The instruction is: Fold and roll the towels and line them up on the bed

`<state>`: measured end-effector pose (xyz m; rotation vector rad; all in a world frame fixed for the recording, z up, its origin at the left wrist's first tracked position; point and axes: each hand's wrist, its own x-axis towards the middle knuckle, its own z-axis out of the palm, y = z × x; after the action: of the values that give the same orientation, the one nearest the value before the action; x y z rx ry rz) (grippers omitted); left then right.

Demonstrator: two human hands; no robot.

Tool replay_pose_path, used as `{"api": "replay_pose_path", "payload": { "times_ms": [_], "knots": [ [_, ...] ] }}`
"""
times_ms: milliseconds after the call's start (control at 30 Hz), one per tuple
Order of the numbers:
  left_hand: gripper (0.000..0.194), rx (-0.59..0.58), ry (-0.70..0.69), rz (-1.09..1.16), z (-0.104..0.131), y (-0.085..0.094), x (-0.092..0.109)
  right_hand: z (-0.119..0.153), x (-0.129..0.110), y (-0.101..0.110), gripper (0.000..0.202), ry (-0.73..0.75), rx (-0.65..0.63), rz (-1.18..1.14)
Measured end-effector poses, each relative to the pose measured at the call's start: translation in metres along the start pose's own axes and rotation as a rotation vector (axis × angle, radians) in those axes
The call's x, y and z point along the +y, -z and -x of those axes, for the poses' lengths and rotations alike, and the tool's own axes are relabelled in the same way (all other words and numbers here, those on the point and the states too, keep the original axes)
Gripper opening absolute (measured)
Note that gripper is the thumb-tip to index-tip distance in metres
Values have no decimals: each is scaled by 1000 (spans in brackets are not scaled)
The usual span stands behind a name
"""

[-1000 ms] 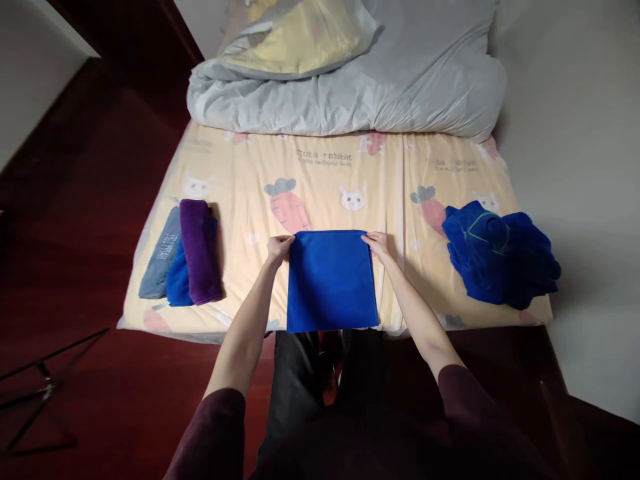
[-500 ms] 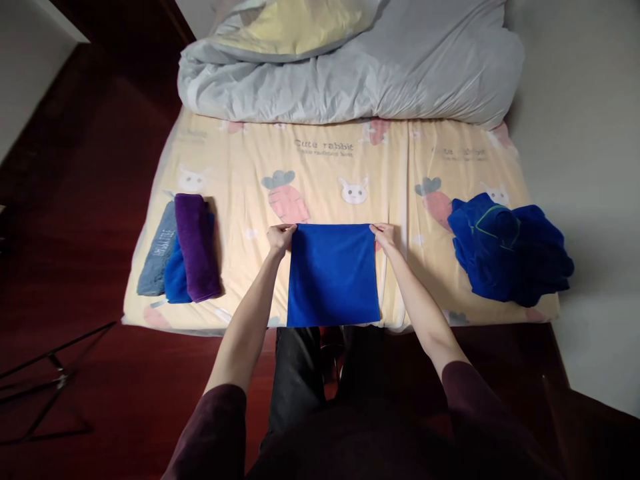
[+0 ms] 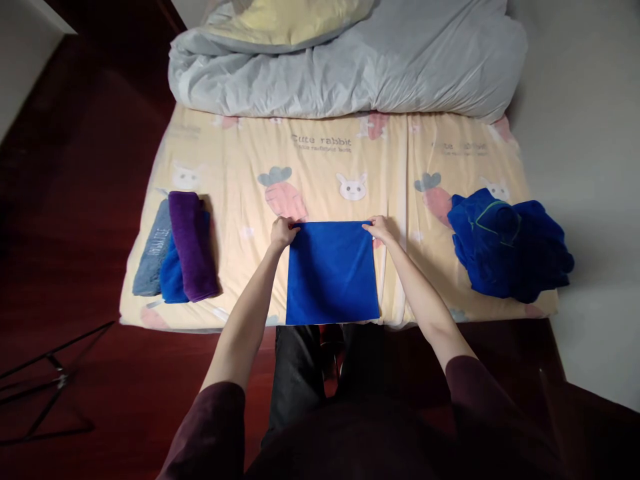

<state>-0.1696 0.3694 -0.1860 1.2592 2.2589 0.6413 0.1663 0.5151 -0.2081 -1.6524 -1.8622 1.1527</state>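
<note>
A blue cloth [image 3: 333, 273] lies as a flat, roughly square piece at the front edge of the bed, straight ahead of me. My left hand [image 3: 284, 233] pinches its far left corner. At the far right corner, my right hand [image 3: 379, 229] grips the fabric between thumb and fingers. Off to the left, a purple rolled towel [image 3: 193, 247] rests partly over a blue one [image 3: 175, 273], beside a grey-blue towel [image 3: 153, 250] with lettering. A crumpled heap of blue cloth [image 3: 510, 247] sits at the right.
The bed [image 3: 240, 153] has a pale yellow sheet printed with rabbits and carrots. A bunched grey quilt [image 3: 350, 73] lies across its far part. On the red floor at the lower left stand thin black metal legs [image 3: 60, 380]. A wall [image 3: 590, 200] borders the right side.
Both hands still hold the far corners, their grips slightly shifted inward. The cloth's middle now shows a soft dip and creases near the right corner. The view has moved slightly.
</note>
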Motion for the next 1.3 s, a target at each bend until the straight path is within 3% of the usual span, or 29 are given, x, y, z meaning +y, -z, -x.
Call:
{"api": "replay_pose_path", "payload": {
  "times_ms": [100,200,333,400,467,533,600,667,733,833,933,1000,1100,1200,1300],
  "knots": [
    [12,-67,-47,-74,-13,5,-3,-5,-1,1,27,-49,-74,40],
    [17,-78,-28,-65,-25,12,-5,-11,-5,2,26,-11,-22,75],
    [29,101,13,4,-16,6,10,-2,-28,-12,18,106,161,246],
    [38,204,-85,-8,4,-7,21,18,-42,-27,30,251,228,345],
    [47,173,-268,-41,27,-24,27,46,-50,-42,43,457,159,410],
    [56,61,-413,-59,46,-39,23,70,-49,-51,52,638,-46,465],
    [65,20,-435,-66,53,-47,13,79,-38,-48,59,702,-211,519],
    [71,52,-382,-63,46,-49,1,70,-26,-36,65,632,-222,563],
    [77,81,-333,-48,34,-46,-5,52,-20,-24,68,519,-154,592],
    [80,116,-300,-34,29,-44,5,39,-28,-22,68,426,-63,615],
    [79,114,-371,-47,52,-51,26,66,-42,-39,70,476,-38,594],
    [76,61,-448,-53,74,-59,31,91,-41,-48,71,552,-106,575],
    [73,30,-446,-39,88,-63,16,101,-23,-46,72,546,-166,566],
    [75,86,-385,-10,68,-58,-9,73,-7,-30,74,443,-94,564],
    [80,94,-341,-31,52,-56,-15,59,-11,-26,74,408,-28,569]
  ]
}}
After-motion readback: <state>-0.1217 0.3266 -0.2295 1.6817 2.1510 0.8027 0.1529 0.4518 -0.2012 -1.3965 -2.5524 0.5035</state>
